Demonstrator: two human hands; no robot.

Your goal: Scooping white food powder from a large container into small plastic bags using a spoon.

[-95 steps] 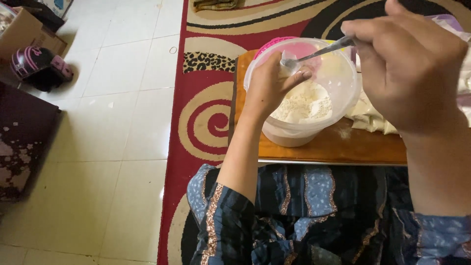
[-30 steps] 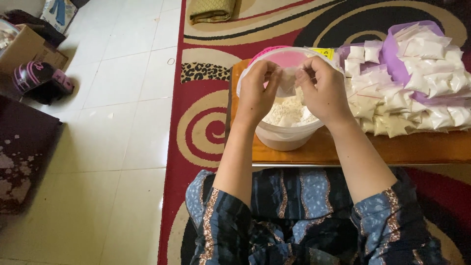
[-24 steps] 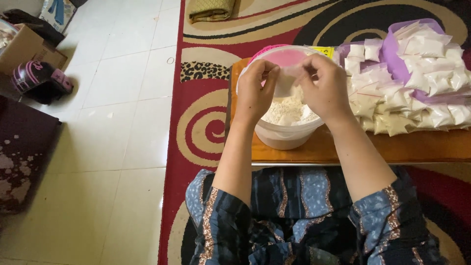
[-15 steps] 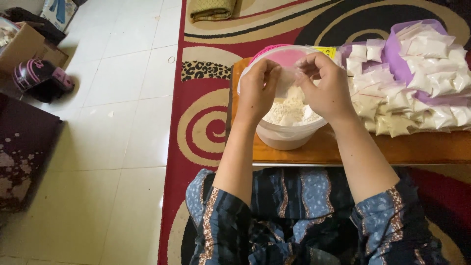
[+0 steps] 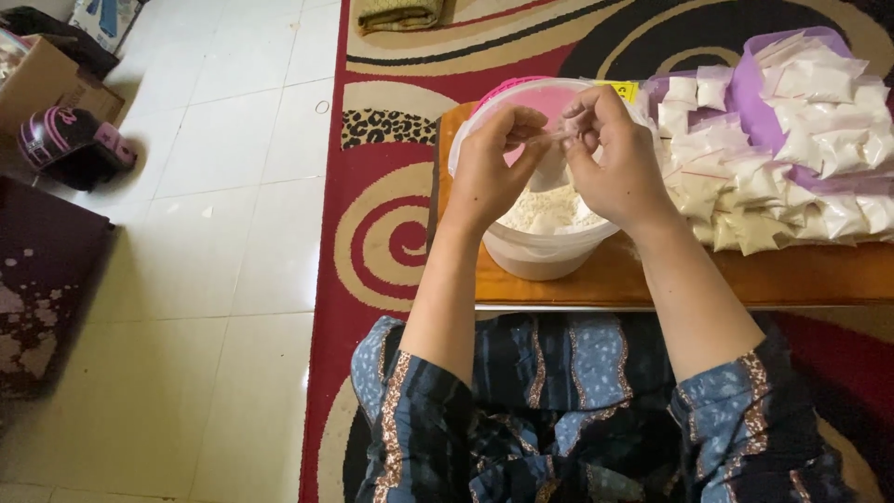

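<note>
Both hands meet over a translucent plastic tub (image 5: 535, 251) holding white powder (image 5: 545, 212). My left hand (image 5: 489, 168) and my right hand (image 5: 610, 154) pinch the top of a small clear plastic bag (image 5: 551, 158) between their fingertips, just above the powder. The bag is mostly hidden by my fingers, so its contents are hard to see. The tub stands on a low wooden table (image 5: 801, 275) in front of my lap.
A heap of small filled powder packets (image 5: 773, 177) lies on the table to the right, some in a purple tray (image 5: 750, 79). A patterned red rug (image 5: 382, 233) lies under the table. On the tiled floor at far left are a helmet (image 5: 70, 144) and a cardboard box (image 5: 37, 79).
Earlier my right hand held a spoon over the tub. The spoon is gone from view, and both hands now work the small bag's top together, barely shifting in the last second.
</note>
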